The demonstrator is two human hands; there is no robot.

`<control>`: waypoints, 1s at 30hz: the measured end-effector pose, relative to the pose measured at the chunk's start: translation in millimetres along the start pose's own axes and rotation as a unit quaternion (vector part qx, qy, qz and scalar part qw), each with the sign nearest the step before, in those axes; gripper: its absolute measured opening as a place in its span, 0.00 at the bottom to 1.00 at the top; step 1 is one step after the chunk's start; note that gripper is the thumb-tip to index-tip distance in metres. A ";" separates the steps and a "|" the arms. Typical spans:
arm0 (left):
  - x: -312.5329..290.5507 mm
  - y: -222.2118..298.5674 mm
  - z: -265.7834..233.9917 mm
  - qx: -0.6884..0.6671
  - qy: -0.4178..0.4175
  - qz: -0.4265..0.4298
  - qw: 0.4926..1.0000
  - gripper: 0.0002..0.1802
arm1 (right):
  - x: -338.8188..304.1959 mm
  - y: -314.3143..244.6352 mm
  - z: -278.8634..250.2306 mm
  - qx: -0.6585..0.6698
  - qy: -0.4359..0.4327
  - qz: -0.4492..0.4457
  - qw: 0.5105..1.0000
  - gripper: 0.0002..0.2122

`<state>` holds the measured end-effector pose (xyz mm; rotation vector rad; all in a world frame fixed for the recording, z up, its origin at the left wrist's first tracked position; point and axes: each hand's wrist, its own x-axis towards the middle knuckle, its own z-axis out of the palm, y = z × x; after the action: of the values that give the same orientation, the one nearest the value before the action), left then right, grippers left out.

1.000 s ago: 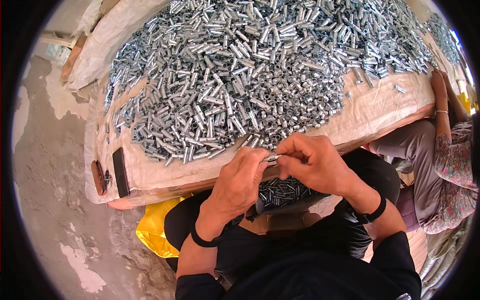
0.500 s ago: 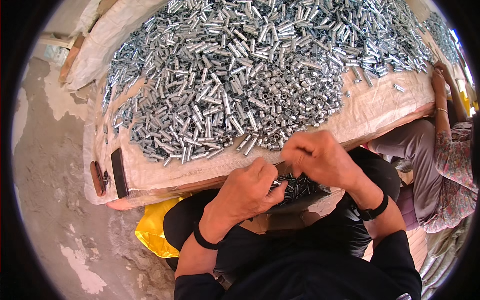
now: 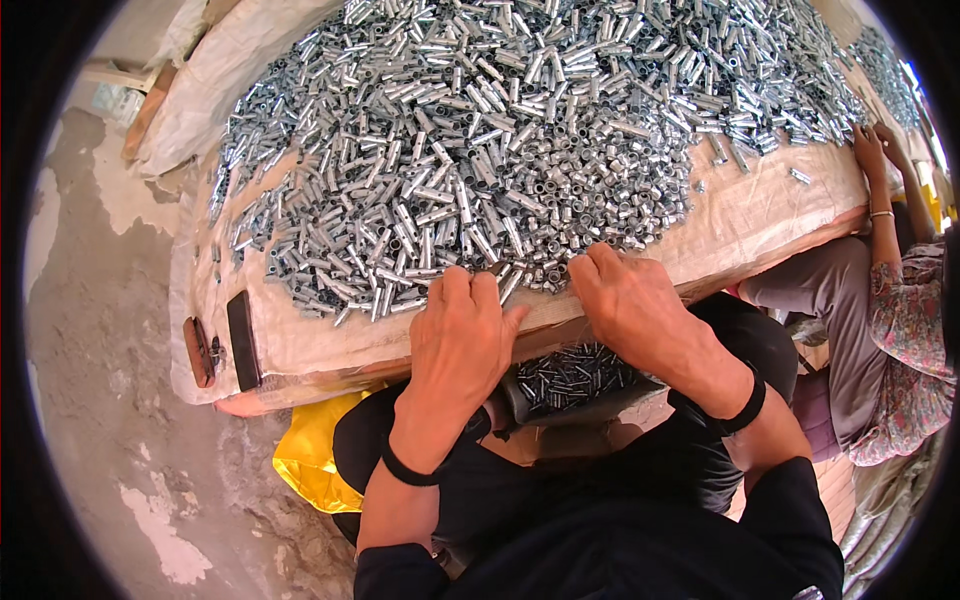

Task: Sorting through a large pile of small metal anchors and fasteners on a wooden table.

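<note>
A big heap of silvery metal tubes (image 3: 400, 180) covers the table, with many short metal rings (image 3: 590, 195) massed at its near right part. My left hand (image 3: 458, 325) lies palm down at the heap's near edge, its fingertips against the tubes and its thumb held apart. Right of it, my right hand (image 3: 645, 315) has bent, closed fingers at the rings; what they hold, if anything, is hidden. Below and between both hands, a dark open container (image 3: 515, 395) holds many small dark metal pieces (image 3: 575, 375).
Pale woven sheeting (image 3: 760, 215) covers the table. A dark flat object (image 3: 242, 340) and a brown case (image 3: 198, 352) lie at the left corner. Yellow material (image 3: 315, 450) hangs below. At the right sits another person (image 3: 905, 310), hands at the table edge.
Both hands were close together above the container, a small shiny piece showing at the left one. They have since moved apart and forward to the heap's near edge. The container shows more fully.
</note>
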<state>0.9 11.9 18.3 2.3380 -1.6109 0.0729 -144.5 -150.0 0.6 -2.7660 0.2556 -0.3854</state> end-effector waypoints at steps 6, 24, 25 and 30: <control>1.7 -1.3 6.8 -0.003 -0.011 -0.034 0.999 0.15 | -1.9 3.9 2.7 -0.003 -0.017 0.032 0.999 0.12; 6.6 -6.5 -0.9 -0.189 -0.018 -0.075 0.979 0.11 | 1.6 -3.1 -18.5 0.354 0.017 0.169 0.920 0.08; 6.8 -6.3 -0.4 -0.207 -0.009 -0.056 0.977 0.10 | 1.6 -3.7 -18.2 0.361 0.021 0.167 0.917 0.08; 6.0 -2.9 -5.4 -0.269 0.006 -0.026 0.963 0.09 | 2.1 -6.5 -17.5 0.418 0.048 0.131 0.898 0.06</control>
<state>6.4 8.9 24.0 1.9459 -1.3485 -0.3232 -146.8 -149.7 19.3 -1.8409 0.3736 -0.4323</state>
